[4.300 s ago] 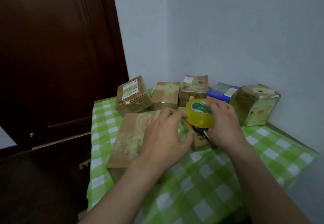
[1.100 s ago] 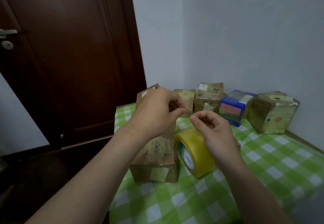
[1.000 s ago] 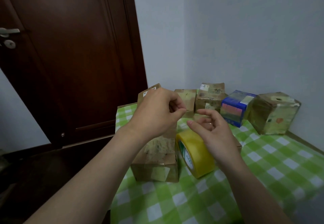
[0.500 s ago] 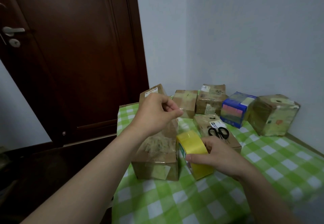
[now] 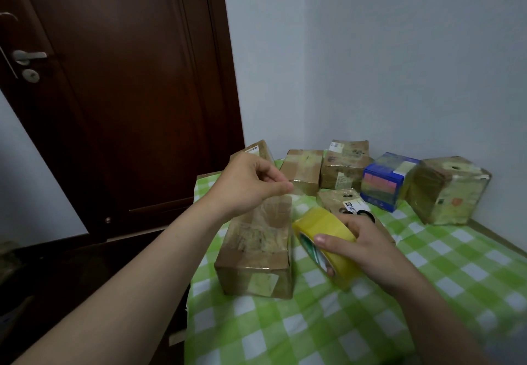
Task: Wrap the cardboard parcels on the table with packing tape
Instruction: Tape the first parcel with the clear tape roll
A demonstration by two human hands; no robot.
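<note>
Progress judged as mid-task: free tape end [image 5: 295,189] pinched between thumb and forefinger of left hand [image 5: 248,185], raised over the near cardboard parcel [image 5: 256,247] by the bench's left edge, not yet laid down. Yellow packing tape roll [image 5: 325,236] held on edge by right hand [image 5: 368,247], fingers curled round it, just beside that parcel. Glossy tape bands noted on the near parcel and on most others; cannot tell which count as finished.

Counted on the green-checked bench [image 5: 456,250]: seven parcels, six brown and one blue box [image 5: 383,179]. Five in a row along the far edge, one small parcel [image 5: 338,200] behind the roll. One tape roll. One pair of scissors [image 5: 363,215], partly hidden, on the small parcel
</note>
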